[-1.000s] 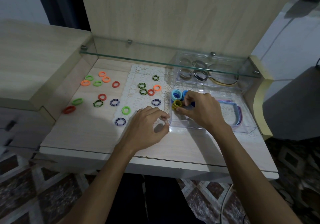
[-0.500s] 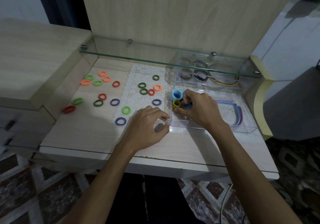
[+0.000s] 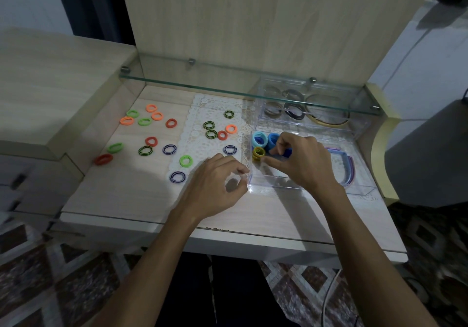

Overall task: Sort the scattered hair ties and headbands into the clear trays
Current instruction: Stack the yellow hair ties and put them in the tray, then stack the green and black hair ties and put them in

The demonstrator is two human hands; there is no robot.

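**Hands at the near tray's left wall**

The near clear plastic tray (image 3: pixel 311 190) sits on the right of the pale wood-grain desk (image 3: pixel 121 192), its front wall close to the desk's front edge. The right hand (image 3: pixel 301 164) reaches over that wall into the tray's left end, with thumb and forefinger closed in a pinch just beside the small yellow-olive ribbed hair ties (image 3: pixel 258 153); I cannot tell whether it actually holds one. Behind them stand a light blue hair tie (image 3: pixel 259 139) and a darker blue hair tie (image 3: pixel 273 140), upright against the left wall. Curved blue and purple plastic headbands (image 3: pixel 345 164) lie at the tray's right end.

The left hand (image 3: pixel 215 185) rests on the desk just outside the tray's left wall, fingers curled inward with the tips near the thumb, nothing visible in them.

A second clear plastic tray (image 3: pixel 314 126) sits behind the first, under the edge of a glass shelf (image 3: pixel 192 86), holding dark and grey rings.

Left of the hands, on bare wood and a white lace mat (image 3: pixel 202 106), lie scattered soft rings: orange, green, red, black-and-green striped and purple-striped hair ties (image 3: pixel 177 176), mostly apart from one another, with open wood along the front edge
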